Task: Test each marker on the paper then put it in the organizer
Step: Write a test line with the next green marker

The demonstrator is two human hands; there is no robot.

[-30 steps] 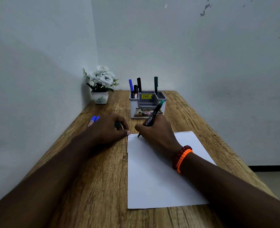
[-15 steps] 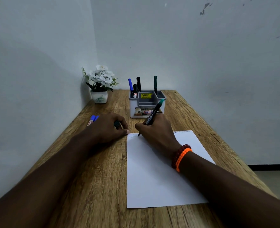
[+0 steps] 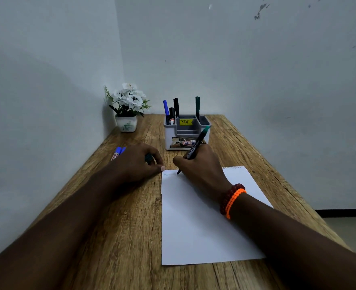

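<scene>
The right hand [image 3: 200, 166] held a black marker with a green end [image 3: 194, 147] in a writing grip, fingers curled round the barrel, its tip touching the top left corner of the sheet of paper [image 3: 204, 222]. A faint zigzag line [image 3: 169, 174] ran just left of the tip, along the paper's top edge. Two bracelets [image 3: 232, 199], one dark red beads and one orange, circled the right wrist above the paper.

The left hand [image 3: 140, 164] lay on the wooden table [image 3: 120, 237] just left of the paper's top corner, fingers curled round a small dark green piece [image 3: 148, 158], probably a cap, with the thumb tip touching the paper's edge. Beyond that hand, further left of the paper, two blue markers [image 3: 118, 152] lay on the table.

Behind the paper stood the grey organizer [image 3: 186, 132], with blue, black and dark green markers upright in its compartments. Left of the organizer, in the corner, stood a white flower pot [image 3: 126, 123].
</scene>
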